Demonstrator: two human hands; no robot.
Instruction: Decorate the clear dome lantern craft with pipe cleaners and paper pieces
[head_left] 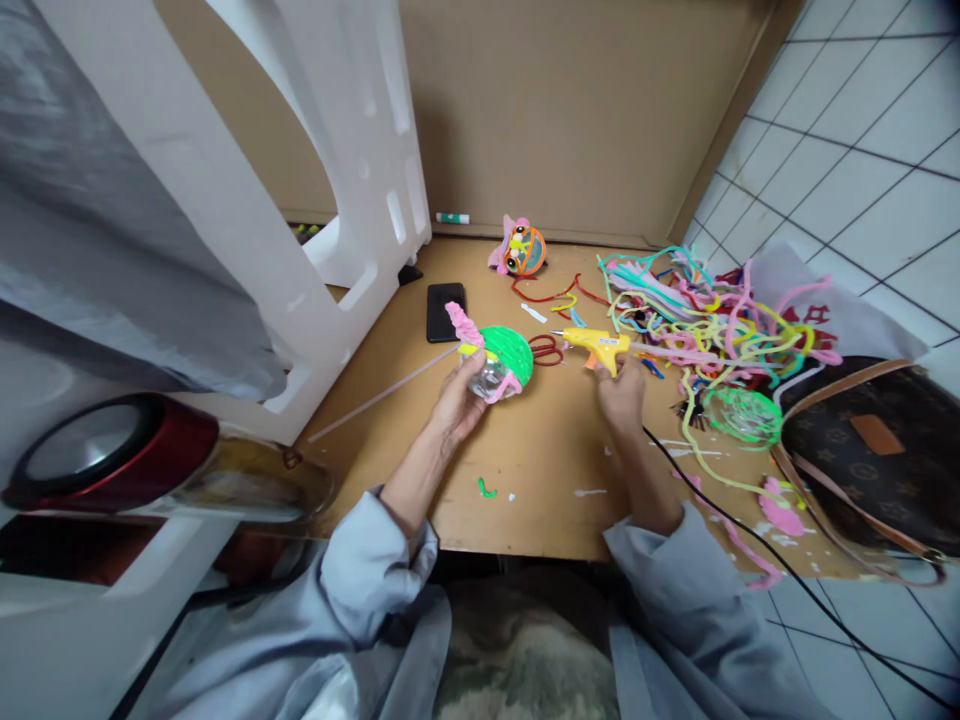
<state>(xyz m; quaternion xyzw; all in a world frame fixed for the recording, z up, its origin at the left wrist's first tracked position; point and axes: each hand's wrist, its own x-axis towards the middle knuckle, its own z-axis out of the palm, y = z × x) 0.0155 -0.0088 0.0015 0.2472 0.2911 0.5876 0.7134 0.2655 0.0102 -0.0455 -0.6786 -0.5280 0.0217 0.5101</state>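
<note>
My left hand (459,405) is closed around a clear plastic craft piece (508,352) partly covered in green pipe cleaner, with pink trim at its lower edge and a pink fuzzy piece (463,325) at its upper left. My right hand (622,390) grips a yellow hot glue gun (600,345) by its handle. The gun's nozzle points left toward the green piece, a small gap away. A long glue stick sticks out of its back. Red-handled scissors (547,350) lie between the two, their blades hidden.
Pipe cleaners (720,315) in many colours heap at the right, beside a brown handbag (874,450) and a green-wrapped piece (744,415). A phone (442,312), an orange-and-pink craft figure (523,250) and a glue stick (382,395) lie on the table. A black cord (720,500) trails right.
</note>
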